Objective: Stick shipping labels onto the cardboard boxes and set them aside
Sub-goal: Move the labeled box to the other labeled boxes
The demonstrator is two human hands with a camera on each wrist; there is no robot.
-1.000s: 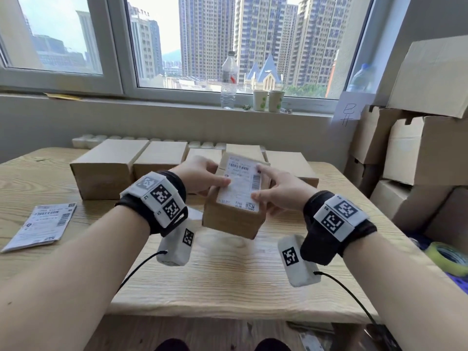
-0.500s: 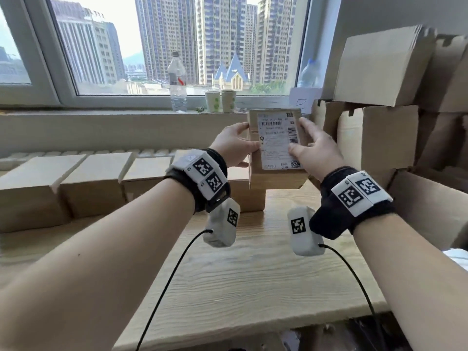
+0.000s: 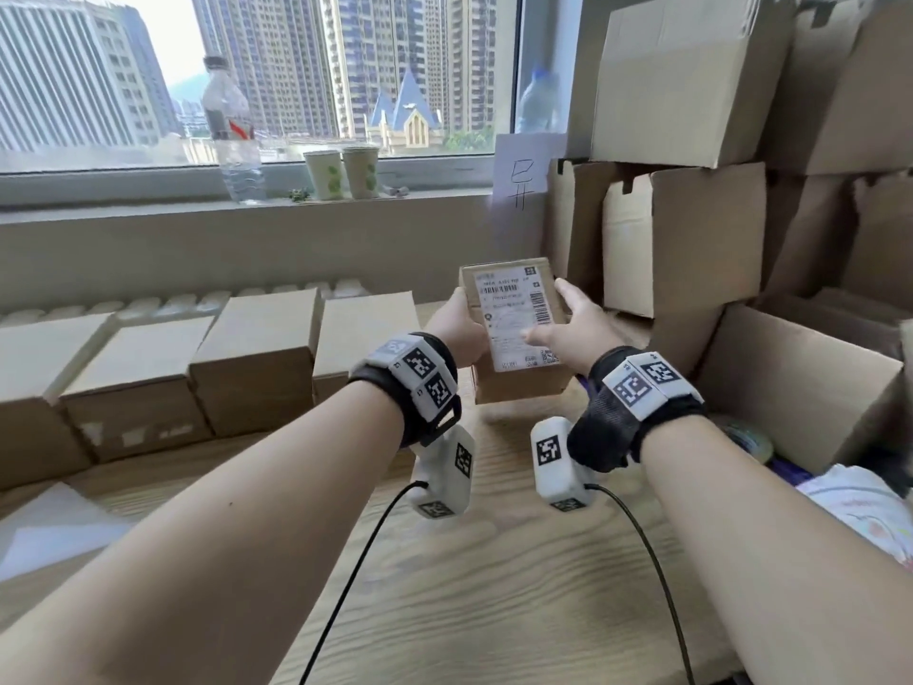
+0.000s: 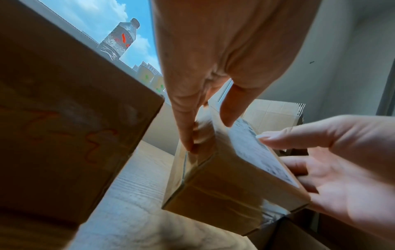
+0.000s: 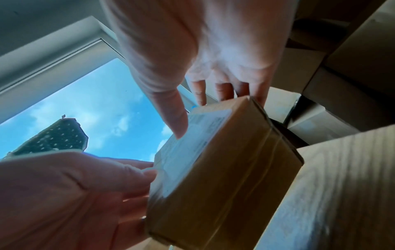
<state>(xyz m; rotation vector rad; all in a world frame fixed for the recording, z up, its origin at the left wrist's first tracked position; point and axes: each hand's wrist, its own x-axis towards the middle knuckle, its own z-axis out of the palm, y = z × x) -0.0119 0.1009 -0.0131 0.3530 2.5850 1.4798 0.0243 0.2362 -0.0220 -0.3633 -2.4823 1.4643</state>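
I hold a small cardboard box (image 3: 518, 383) above the right end of the wooden table (image 3: 494, 561), tilted toward me. A white shipping label (image 3: 514, 318) with barcodes covers its top face. My left hand (image 3: 457, 333) grips the box's left side, thumb near the label edge, fingers (image 4: 186, 128) down the side. My right hand (image 3: 568, 323) holds the right side, its thumb (image 5: 177, 121) pressed on the label (image 5: 192, 135) and its fingers behind the box (image 5: 224, 177). A row of plain, unlabelled boxes (image 3: 257, 363) stands on the table to the left.
Large cardboard cartons (image 3: 691, 229) are stacked right of the table, one open-topped carton (image 3: 800, 383) nearest. A water bottle (image 3: 229, 131) and two paper cups (image 3: 343, 173) stand on the windowsill. A tape roll (image 3: 751, 440) lies low right. White sheets (image 3: 44, 531) lie at the table's left.
Both hands have carried the labelled box from the table's middle up and to the right, then lowered it toward the cartons. My view has turned right with it.
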